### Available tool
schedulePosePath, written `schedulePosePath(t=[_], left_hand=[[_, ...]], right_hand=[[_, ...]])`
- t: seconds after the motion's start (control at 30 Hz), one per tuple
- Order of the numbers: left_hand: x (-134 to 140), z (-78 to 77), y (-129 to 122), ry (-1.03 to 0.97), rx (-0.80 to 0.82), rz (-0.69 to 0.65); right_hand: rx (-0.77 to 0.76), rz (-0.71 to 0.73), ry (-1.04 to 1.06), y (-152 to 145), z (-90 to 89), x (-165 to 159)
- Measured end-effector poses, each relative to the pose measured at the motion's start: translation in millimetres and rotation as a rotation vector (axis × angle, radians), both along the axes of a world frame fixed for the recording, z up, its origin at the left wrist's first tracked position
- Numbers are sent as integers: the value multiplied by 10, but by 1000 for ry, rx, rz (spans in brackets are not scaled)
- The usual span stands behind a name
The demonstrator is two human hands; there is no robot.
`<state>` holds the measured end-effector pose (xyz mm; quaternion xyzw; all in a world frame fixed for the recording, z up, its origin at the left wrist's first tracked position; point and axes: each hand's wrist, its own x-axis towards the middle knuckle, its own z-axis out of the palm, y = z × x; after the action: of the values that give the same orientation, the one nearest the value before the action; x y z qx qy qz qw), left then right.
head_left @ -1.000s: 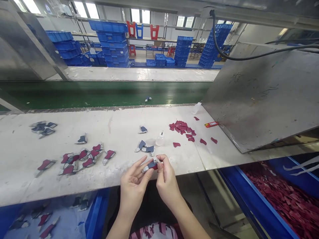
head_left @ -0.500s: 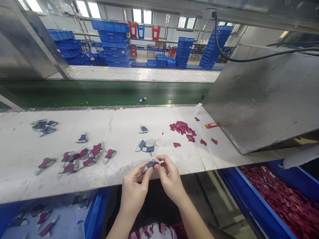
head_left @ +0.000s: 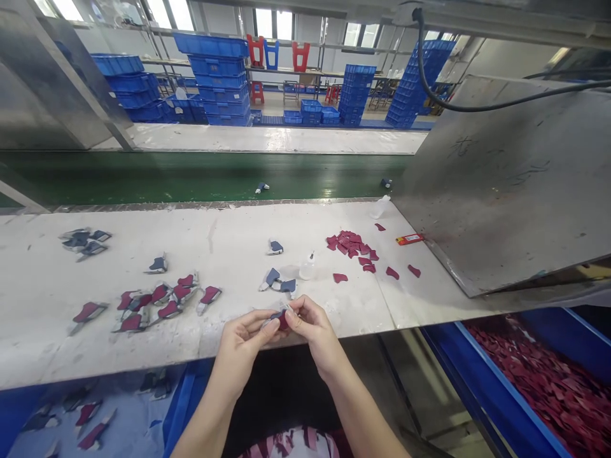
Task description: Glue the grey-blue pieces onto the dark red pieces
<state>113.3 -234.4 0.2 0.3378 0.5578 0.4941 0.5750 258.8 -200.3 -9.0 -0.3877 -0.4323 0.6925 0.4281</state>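
Observation:
Between my left hand (head_left: 245,337) and my right hand (head_left: 312,327) is a small moulded part (head_left: 282,319) with dark blue, light grey and red surfaces. Both hands pinch it over the table's front edge, and my fingers cover much of it. Just beyond them lie several blue-and-grey parts (head_left: 288,285) and a small clear bottle (head_left: 307,267) with a thin dark tip. A pile of flat dark red pieces (head_left: 351,243) is spread on the right. To the left sits a cluster of red-and-grey parts (head_left: 161,294).
A green conveyor belt (head_left: 191,175) crosses behind the white table (head_left: 238,232), carrying small parts. Blue bins hold finished-looking parts at lower left (head_left: 179,407) and red pieces at lower right (head_left: 513,401). A metal panel (head_left: 515,191) leans at right, near a red-and-yellow object (head_left: 409,239).
My hands have shifted slightly left and turned the part, so more of its red face shows. On the belt, one part has moved left and another has come into view at the right.

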Motion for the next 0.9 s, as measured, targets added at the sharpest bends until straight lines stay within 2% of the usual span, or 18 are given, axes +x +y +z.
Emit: schedulePosePath(t=[0.13,0.3,0.43,0.6,0.77,0.9], left_hand=[[-89,20,44,-31,-80,16],[-93,79,88,21,-61,77],[-43,96,121,54,-56,120],[-52,121,173,99,-33,88],[-227,193,214,178,-45,26],[-501,261,251,258,-4,2]], right_hand=[[-10,-9,7,17,-11,-35],[-11,-21,-132,47,-64,6],[72,49,-148,80,-32,3],[130,12,-252,63,-36,-91],[238,-43,-314,36,-83,-299],[333,-75,-347,111,-38,-506]])
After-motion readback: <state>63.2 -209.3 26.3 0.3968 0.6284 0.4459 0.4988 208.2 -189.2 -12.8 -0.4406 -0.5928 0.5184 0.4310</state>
